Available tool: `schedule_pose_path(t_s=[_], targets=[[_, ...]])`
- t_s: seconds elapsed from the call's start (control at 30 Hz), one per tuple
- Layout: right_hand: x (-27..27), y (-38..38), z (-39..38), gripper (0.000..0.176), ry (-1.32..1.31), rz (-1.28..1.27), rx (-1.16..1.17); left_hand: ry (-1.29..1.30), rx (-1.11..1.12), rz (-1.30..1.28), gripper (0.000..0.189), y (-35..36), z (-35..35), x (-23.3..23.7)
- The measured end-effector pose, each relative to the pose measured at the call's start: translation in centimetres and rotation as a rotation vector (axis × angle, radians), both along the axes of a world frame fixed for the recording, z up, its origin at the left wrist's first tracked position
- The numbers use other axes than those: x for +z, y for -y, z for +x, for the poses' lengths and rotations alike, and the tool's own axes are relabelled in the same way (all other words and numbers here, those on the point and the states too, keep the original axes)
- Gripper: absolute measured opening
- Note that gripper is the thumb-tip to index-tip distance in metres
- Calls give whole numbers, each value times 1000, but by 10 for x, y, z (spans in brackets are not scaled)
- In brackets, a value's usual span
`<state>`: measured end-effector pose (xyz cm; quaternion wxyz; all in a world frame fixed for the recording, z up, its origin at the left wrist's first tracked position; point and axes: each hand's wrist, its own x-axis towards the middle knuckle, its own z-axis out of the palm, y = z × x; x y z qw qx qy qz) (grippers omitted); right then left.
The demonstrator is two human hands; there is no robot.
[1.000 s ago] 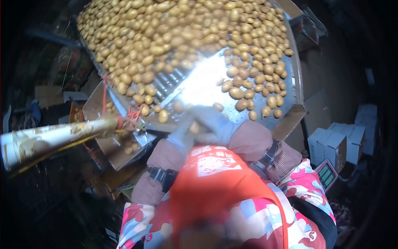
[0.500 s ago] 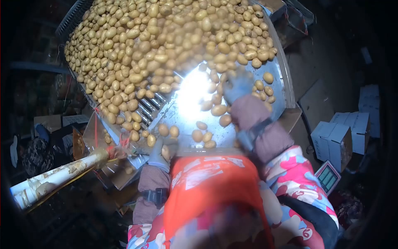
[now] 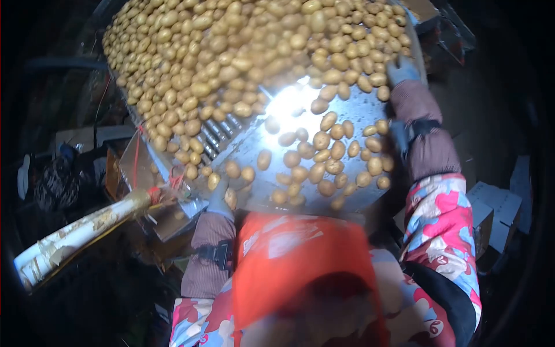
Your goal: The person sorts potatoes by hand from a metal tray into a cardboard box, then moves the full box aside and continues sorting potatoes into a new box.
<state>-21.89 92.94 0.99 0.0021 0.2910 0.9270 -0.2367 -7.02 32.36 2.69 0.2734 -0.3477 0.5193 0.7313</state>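
Note:
My left hand (image 3: 220,198), in a grey glove, is closed around a potato (image 3: 230,199) at the near left of the metal tray. Loose potatoes lie just beyond its fingers. My right hand (image 3: 403,72), in a blue-grey glove, reaches to the tray's right side, at the edge of the big potato heap (image 3: 231,52). Its fingers look stretched out beside the potatoes, with nothing seen in them. Several loose potatoes (image 3: 321,140) are spread over the sloping metal tray (image 3: 248,153) between my hands. Bright glare washes out part of the metal.
A slotted grate (image 3: 217,139) borders the tray on the left. A white taped pipe (image 3: 81,234) juts in at lower left, near a cardboard box (image 3: 173,222). White cartons (image 3: 494,211) stand at right. An orange apron (image 3: 300,260) covers my front.
My right hand has moved right and away from me, from the middle of the tray to its right side. More loose potatoes now cover the metal. My left hand stays near its place.

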Motion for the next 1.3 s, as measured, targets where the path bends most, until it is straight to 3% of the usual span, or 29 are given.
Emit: schedule_pose_path(t_s=[0.03, 0.17, 0.3, 0.37, 0.47, 0.6, 0.7, 0.77, 0.9, 0.97, 1.03, 1.1, 1.13, 1.23, 1.3], targets=[[-36, -24, -10, 70, 7, 149, -64, -2, -57, -27, 48, 4, 0, -3], [-23, 74, -4, 75, 175, 418, -31, 40, -106, -102, 51, -6, -3, 7], [5, 144, 58, 62, 56, 270, 355, 66, -158, -142, 51, -18, -6, 21], [-4, 174, 112, 56, -263, 287, 445, 62, -209, -148, 50, -15, -6, 20], [-16, 189, 190, 59, -324, 308, 592, 93, -196, -144, 49, -27, -9, 37], [6, 189, 286, 57, -211, 232, 579, 92, -191, -91, 50, -15, -5, 27], [19, 208, 306, 51, -222, 178, 506, 97, -223, -39, 52, -9, -7, 18], [31, 241, 297, 41, -364, 161, 479, 94, -251, -10, 58, -6, -7, 9], [25, 263, 251, 31, -13, -57, 622, 54, -248, -46, 58, 0, -7, -1], [27, 257, 225, 30, -502, 31, 484, 24, -239, -11, 58, 18, -4, -34], [30, 252, 186, 33, -433, 64, 582, 59, -195, 82, 48, 11, -6, -12], [22, 256, 158, 38, -103, 96, 629, 104, -143, 149, 46, 1, -8, 8], [18, 257, 143, 40, 60, 118, 652, 89, -137, 176, 45, 6, -10, -3], [-2, 264, 118, 42, 80, 73, 610, 154, -40, 277, 44, 16, -3, -19], [30, 270, 116, 43, 121, 8, 510, 324, 102, 393, 44, -3, -4, 23]])
